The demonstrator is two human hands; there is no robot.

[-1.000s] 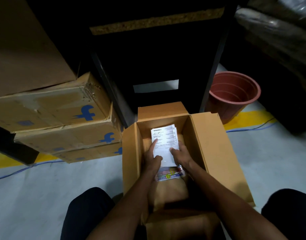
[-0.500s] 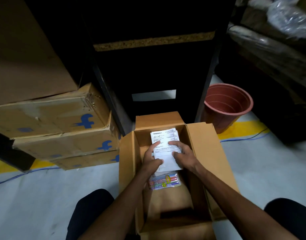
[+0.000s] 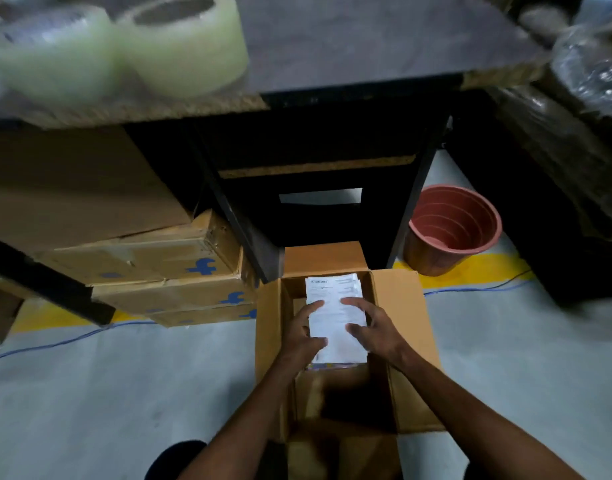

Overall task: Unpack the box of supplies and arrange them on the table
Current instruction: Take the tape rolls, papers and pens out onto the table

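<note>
The grey floor [image 3: 90,393] fills most of our view, crossed by a yellow line [image 3: 471,270] and a thin blue cable [image 3: 65,342]. Above it we now see the dark table [image 3: 367,43], whose top was out of sight a second ago; our head has tilted up, so two blurred rolls of clear tape [image 3: 180,46] stand on the table's near left part. Under the table on the left sits a stack of cardboard cartons [image 3: 152,268] with blue marks. To the right of the table leg stands a terracotta pot [image 3: 450,230], lower in our view than before.

Between our knees the open box [image 3: 401,323] rests on the floor, flaps spread. Inside it we hold the white paper bundle [image 3: 332,313], which sits higher and covers more of the colourful packet [image 3: 329,366] than half a second ago; only a strip of that packet shows. Our left hand [image 3: 303,336] grasps the bundle's left edge, thumb curled over the sheet. Our right hand [image 3: 374,329] grips the right edge, fingers lying across the top. The bundle is within the box's walls, toward the far end.
</note>
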